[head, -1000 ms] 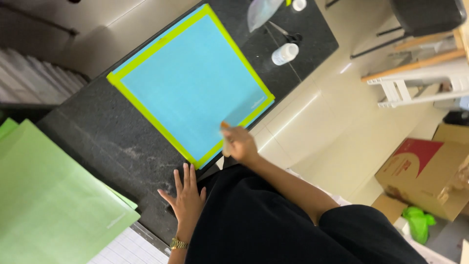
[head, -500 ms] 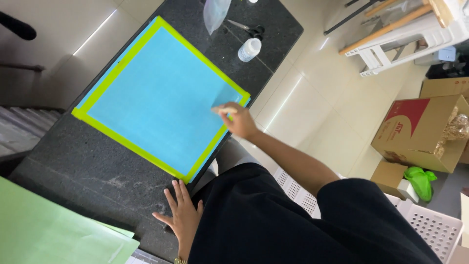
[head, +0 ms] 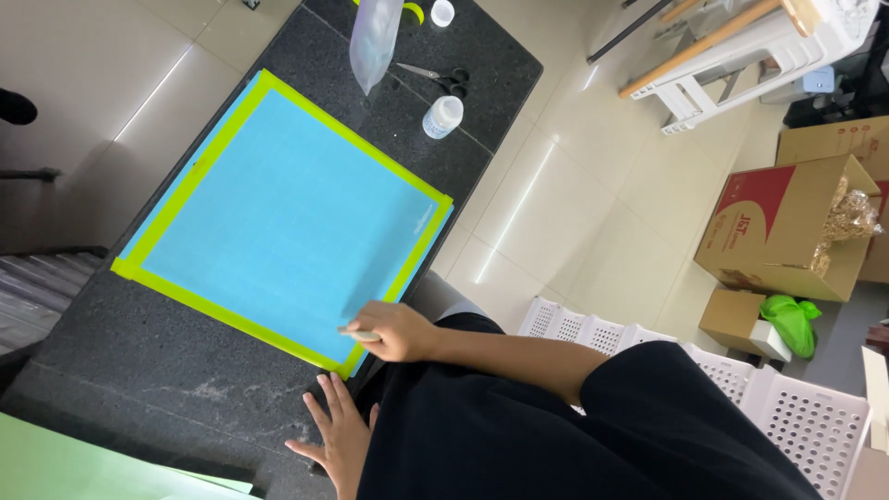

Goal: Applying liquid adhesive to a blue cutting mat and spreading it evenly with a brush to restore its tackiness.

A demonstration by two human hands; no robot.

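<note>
A large light-blue sheet [head: 287, 222] with a yellow-green border lies on the dark stone table [head: 139, 370]. My right hand [head: 394, 331] rests at the sheet's near corner, closed on a small pale flat tool [head: 358, 334] pressed against the blue surface. My left hand [head: 335, 437] lies flat on the table just below, fingers spread, holding nothing. My black sleeve and clothing fill the lower middle of the view.
At the table's far end lie scissors [head: 435, 78], a small white bottle [head: 443, 116], a clear plastic bag [head: 374, 42] and a small white lid [head: 443, 12]. Green sheets [head: 102, 468] sit lower left. Cardboard boxes [head: 792, 227], white perforated crates [head: 815, 417] and a white stool [head: 750, 56] stand on the tiled floor.
My right hand has slid with the tool along the sheet's right edge towards me, down to the near corner. My left hand stays flat on the table.
</note>
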